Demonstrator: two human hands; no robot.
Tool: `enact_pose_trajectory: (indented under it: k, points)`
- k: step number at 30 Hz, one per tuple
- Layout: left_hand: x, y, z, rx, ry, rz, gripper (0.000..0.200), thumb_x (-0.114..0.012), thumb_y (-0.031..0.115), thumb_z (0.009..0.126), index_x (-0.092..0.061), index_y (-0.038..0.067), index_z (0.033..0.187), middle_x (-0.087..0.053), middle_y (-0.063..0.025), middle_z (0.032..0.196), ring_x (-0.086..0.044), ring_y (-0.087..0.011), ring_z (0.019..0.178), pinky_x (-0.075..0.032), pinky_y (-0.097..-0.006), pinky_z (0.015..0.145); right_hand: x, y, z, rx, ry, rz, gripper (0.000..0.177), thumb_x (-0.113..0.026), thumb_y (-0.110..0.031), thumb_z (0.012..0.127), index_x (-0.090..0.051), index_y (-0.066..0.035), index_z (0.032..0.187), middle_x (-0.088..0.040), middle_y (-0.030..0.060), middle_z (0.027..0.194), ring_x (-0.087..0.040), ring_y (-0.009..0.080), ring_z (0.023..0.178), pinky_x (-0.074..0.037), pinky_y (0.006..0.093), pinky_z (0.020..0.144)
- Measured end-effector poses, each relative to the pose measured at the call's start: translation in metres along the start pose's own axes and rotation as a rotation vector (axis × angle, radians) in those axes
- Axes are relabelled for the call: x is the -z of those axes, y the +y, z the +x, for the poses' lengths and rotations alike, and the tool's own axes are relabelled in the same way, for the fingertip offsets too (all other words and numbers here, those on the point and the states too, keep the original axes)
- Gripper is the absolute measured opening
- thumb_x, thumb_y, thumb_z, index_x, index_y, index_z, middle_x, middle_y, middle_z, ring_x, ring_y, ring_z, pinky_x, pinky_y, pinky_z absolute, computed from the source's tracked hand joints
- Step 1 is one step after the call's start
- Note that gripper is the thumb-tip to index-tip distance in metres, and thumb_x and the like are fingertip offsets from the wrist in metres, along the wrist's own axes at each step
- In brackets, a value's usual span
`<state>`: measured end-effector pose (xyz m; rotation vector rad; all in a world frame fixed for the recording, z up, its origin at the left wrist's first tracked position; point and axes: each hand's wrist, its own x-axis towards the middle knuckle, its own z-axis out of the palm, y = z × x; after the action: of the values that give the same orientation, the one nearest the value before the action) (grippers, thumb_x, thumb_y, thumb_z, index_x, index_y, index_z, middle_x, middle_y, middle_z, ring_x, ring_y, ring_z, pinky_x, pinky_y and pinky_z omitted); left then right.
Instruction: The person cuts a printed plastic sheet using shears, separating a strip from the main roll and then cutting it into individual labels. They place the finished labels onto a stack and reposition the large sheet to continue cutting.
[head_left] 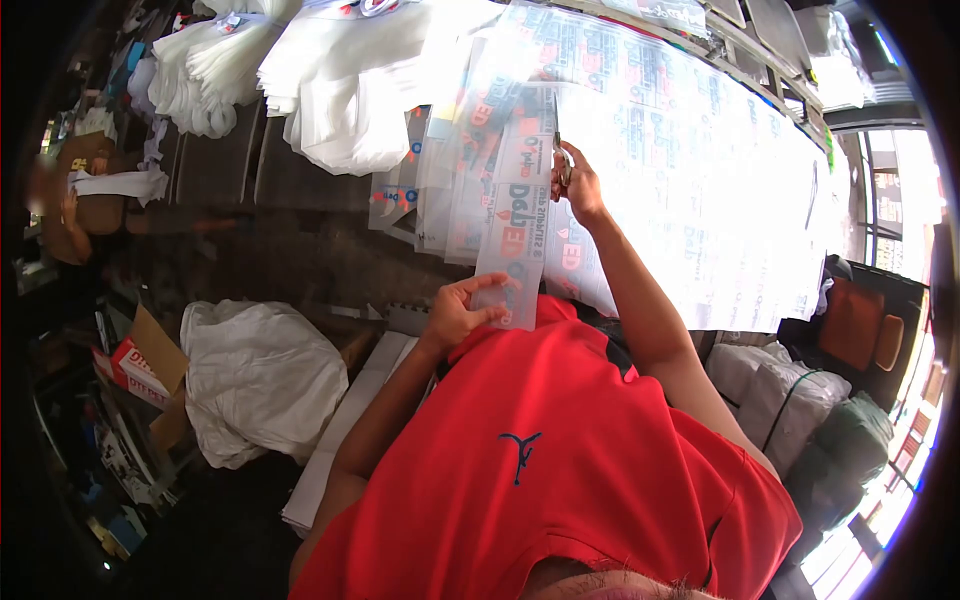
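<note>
A large translucent film sheet (690, 200) printed with repeated red and blue logos spreads over the table in front of me. My right hand (578, 185) is closed around the handles of a pair of scissors (557, 140), whose blades point away from me along the edge of a printed strip (513, 235). Pinched at its near end, close to my red shirt, the strip is held by my left hand (465, 312). More cut film pieces (440, 190) overlap just left of the strip.
Stacks of white garments (345, 110) lie at the table's far left side. Beside me on the left are a white cloth bundle (260, 380) and an open cardboard box (145, 365). Wrapped bundles (790, 400) sit at right. Another person (80, 205) handles white fabric at far left.
</note>
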<state>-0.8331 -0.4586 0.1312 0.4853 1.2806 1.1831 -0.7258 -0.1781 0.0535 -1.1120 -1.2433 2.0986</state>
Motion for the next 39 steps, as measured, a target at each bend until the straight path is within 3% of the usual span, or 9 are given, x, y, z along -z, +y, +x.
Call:
enact_pose_trajectory:
  k: [8, 10, 16, 19, 28, 35, 39]
  points:
    - [-0.005, 0.008, -0.001, 0.027, -0.007, -0.089, 0.046, -0.071, -0.005, 0.083, -0.058, -0.004, 0.128, -0.067, -0.0094, 0.117, -0.065, -0.0117, 0.097, -0.056, -0.0271, 0.085, -0.003, 0.006, 0.009, 0.031, 0.045, -0.095, 0.053, -0.052, -0.035, 0.101, -0.040, -0.003, 0.143, -0.053, 0.0027, 0.072, -0.047, 0.0115, 0.057, -0.044, 0.0286, 0.054]
    - [-0.004, 0.006, -0.001, -0.004, -0.015, -0.058, 0.046, -0.071, -0.005, 0.084, -0.058, -0.004, 0.128, -0.067, -0.0095, 0.116, -0.065, -0.0122, 0.097, -0.056, -0.0273, 0.085, 0.000, 0.009, 0.015, 0.041, 0.044, -0.020, 0.062, -0.055, -0.039, 0.100, -0.035, -0.001, 0.144, -0.052, 0.0032, 0.067, -0.049, 0.0138, 0.055, -0.044, 0.0307, 0.052]
    - [-0.004, 0.004, -0.001, -0.002, 0.002, -0.037, 0.046, -0.071, -0.004, 0.083, -0.059, -0.004, 0.127, -0.067, -0.0097, 0.117, -0.065, -0.0122, 0.097, -0.055, -0.0272, 0.086, 0.002, 0.008, 0.016, 0.026, 0.030, -0.036, 0.053, -0.051, -0.028, 0.101, -0.034, -0.002, 0.145, -0.052, 0.0036, 0.068, -0.050, 0.0140, 0.056, -0.044, 0.0310, 0.052]
    - [-0.002, 0.001, -0.001, -0.005, 0.007, -0.034, 0.046, -0.072, -0.004, 0.083, -0.059, -0.004, 0.127, -0.067, -0.0096, 0.117, -0.065, -0.0123, 0.097, -0.055, -0.0271, 0.086, 0.004, 0.010, 0.016, 0.037, 0.007, -0.020, 0.054, -0.054, -0.035, 0.101, -0.040, -0.004, 0.143, -0.053, 0.0020, 0.073, -0.048, 0.0120, 0.058, -0.044, 0.0298, 0.054]
    - [-0.001, 0.000, -0.004, -0.002, 0.019, -0.068, 0.046, -0.071, -0.004, 0.083, -0.058, -0.004, 0.128, -0.067, -0.0092, 0.116, -0.066, -0.0117, 0.094, -0.056, -0.0274, 0.084, 0.004, -0.001, 0.024, -0.014, 0.003, 0.017, 0.051, -0.051, -0.028, 0.102, -0.038, -0.005, 0.144, -0.050, 0.0029, 0.072, -0.048, 0.0124, 0.058, -0.044, 0.0306, 0.054]
    - [-0.003, 0.005, -0.005, 0.007, 0.004, -0.074, 0.046, -0.071, -0.005, 0.084, -0.058, -0.004, 0.128, -0.067, -0.0098, 0.116, -0.066, -0.0120, 0.093, -0.057, -0.0279, 0.084, -0.004, 0.003, 0.030, 0.030, 0.061, -0.125, 0.060, -0.054, -0.040, 0.100, -0.038, -0.004, 0.144, -0.049, 0.0014, 0.069, -0.048, 0.0127, 0.058, -0.044, 0.0303, 0.055]
    - [-0.003, 0.001, -0.005, -0.020, 0.011, -0.084, 0.047, -0.070, -0.005, 0.084, -0.058, -0.004, 0.129, -0.067, -0.0097, 0.116, -0.066, -0.0124, 0.095, -0.057, -0.0278, 0.084, -0.001, 0.002, 0.034, 0.028, 0.040, -0.101, 0.059, -0.055, -0.038, 0.100, -0.038, -0.004, 0.144, -0.050, 0.0016, 0.070, -0.048, 0.0129, 0.058, -0.044, 0.0303, 0.055]
